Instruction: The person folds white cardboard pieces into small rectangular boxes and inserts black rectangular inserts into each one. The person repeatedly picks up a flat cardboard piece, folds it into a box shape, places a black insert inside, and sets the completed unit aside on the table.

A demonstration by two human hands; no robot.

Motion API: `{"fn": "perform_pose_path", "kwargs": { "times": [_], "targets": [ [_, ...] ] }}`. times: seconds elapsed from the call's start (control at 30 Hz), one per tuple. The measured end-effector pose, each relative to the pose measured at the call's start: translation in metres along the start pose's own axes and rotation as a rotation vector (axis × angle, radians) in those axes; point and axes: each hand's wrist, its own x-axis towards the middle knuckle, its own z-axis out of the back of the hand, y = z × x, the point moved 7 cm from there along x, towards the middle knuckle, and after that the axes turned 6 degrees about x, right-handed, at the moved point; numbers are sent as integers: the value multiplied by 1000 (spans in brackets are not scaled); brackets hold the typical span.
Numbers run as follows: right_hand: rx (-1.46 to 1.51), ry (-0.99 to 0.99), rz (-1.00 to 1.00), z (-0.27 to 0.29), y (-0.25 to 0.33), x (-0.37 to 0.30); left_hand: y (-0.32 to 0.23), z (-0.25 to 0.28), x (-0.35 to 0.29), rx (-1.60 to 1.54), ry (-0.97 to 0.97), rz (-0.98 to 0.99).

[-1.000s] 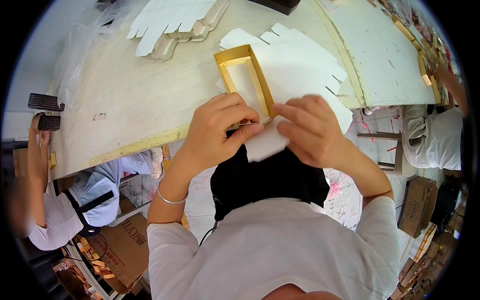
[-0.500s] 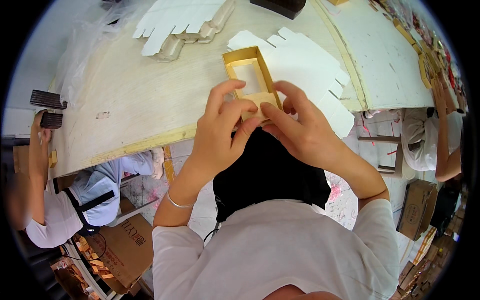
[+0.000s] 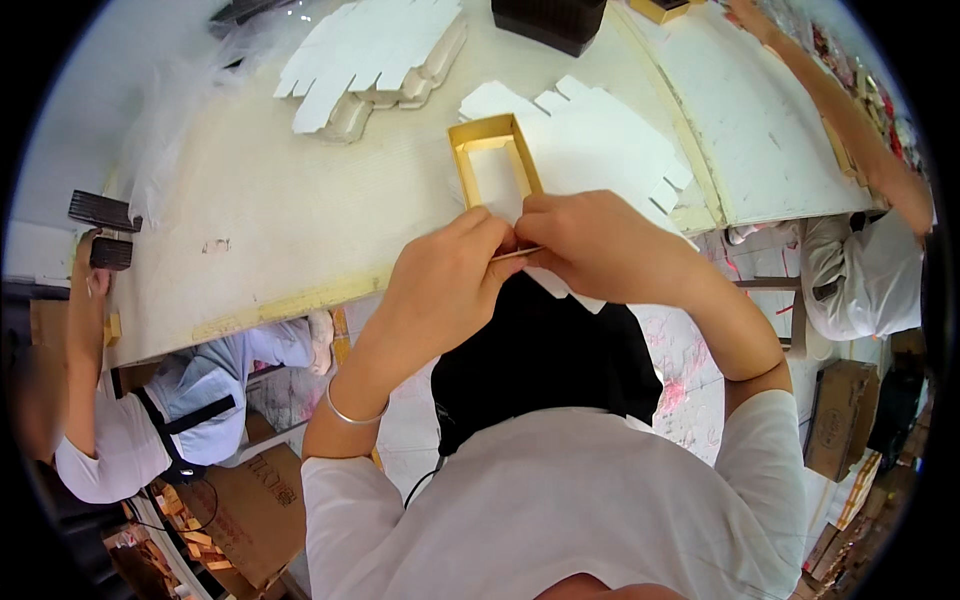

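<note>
A gold cardboard box [image 3: 484, 130] with an open window in its base lies at the table's near edge, over a stack of flat white card blanks [image 3: 610, 140]. Both hands grip its near end. My left hand [image 3: 445, 262] is closed with fingers curled at the near left corner. Opposite it, my right hand [image 3: 600, 243] has its fingers bent over the near right corner. Between the fingertips shows a thin edge of the near flap. The fingers hide most of that end.
Another stack of white card pieces [image 3: 370, 55] lies at the far left, and a dark brown tray [image 3: 548, 22] at the back. One person at left handles dark ribbed trays [image 3: 108, 212]. Another person's arm [image 3: 840, 105] reaches over the right table. Cartons [image 3: 250, 510] stand on the floor.
My hands have drawn together at the box's near end, and the near flap that lay in view is now pinched and mostly covered. The right-hand person's arm has stretched forward over the table.
</note>
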Motion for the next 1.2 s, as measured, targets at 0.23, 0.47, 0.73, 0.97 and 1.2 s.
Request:
{"fn": "perform_pose_path", "kwargs": {
  "times": [0.23, 0.47, 0.73, 0.97, 1.2],
  "targets": [
    [101, -640, 197, 108, -42, 9, -15, 9, 1, 32, -126, 54],
    [-594, -650, -61, 151, -147, 56, -16, 46, 11, 329, -192, -109],
    [-363, -651, -88, 176, -139, 55, 70, 42, 25, 28, 149, -8],
    [691, -663, 85, 155, -54, -32, 26, 12, 24, -145, -92, 18],
    [987, -158, -343, 69, -102, -62, 20, -5, 26, -125, -66, 49]
  ]
}}
